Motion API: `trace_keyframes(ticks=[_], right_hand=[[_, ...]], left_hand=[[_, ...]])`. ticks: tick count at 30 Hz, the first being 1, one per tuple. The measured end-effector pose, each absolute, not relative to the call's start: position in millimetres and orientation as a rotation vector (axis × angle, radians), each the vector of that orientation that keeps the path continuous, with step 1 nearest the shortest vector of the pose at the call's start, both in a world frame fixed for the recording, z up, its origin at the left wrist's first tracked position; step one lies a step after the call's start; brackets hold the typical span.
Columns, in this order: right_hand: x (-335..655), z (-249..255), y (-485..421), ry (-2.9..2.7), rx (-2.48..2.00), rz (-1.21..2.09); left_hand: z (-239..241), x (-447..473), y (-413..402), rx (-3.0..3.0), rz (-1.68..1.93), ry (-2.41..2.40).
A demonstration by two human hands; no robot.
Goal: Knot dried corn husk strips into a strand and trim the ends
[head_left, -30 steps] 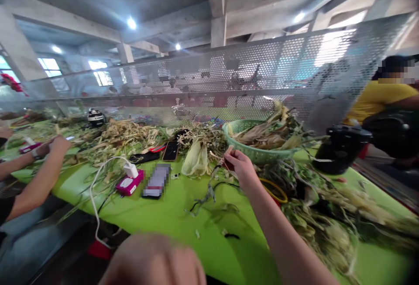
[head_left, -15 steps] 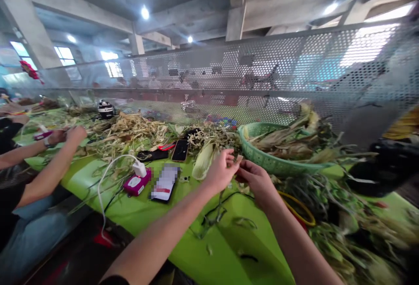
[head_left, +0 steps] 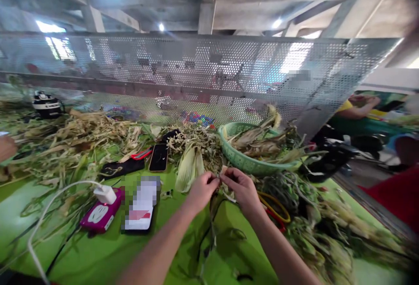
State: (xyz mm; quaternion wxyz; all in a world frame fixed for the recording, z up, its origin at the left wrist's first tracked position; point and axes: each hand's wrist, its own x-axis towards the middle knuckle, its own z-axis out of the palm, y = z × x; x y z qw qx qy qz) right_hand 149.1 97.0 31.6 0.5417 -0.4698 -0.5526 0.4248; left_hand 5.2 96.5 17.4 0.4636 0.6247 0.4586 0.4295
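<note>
My left hand [head_left: 203, 192] and my right hand [head_left: 242, 185] meet over the green table, each with thumb and fingers closed in a pinch. Between their fingertips is a small pale strip of corn husk [head_left: 224, 170], mostly covered by the fingers. Below the hands trails a thin dark strand [head_left: 212, 228]; its upper end is hidden near the fingers. Just behind my left hand lies a large pale green corn husk [head_left: 190, 167]. Behind my right hand stands a green plastic basket [head_left: 248, 163] with dry husks in it.
On the left are a phone with a lit screen [head_left: 141, 206], a magenta box with a white plug [head_left: 102, 215], a dark phone [head_left: 158, 157] and red-handled scissors or pliers [head_left: 142, 153]. Husk piles [head_left: 88, 134] lie behind, greener ones [head_left: 314, 232] at right. A perforated metal partition [head_left: 183, 64] runs along the back.
The view has swung to the right and closer to the table. My hands have come together, fingertips now meeting at the husk strip; my left fingers, partly spread before, are now pinched. The neighbour's arms have mostly left view.
</note>
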Motion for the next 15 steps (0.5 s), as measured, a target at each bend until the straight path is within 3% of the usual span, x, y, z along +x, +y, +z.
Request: trace_keyframes(ticks=[15], right_hand=[[151.7, 31.1, 97.6, -1.338, -1.232, 1.009]], left_hand=[[15.6, 7.9, 100.3, 1.459, 1.091, 1.143]])
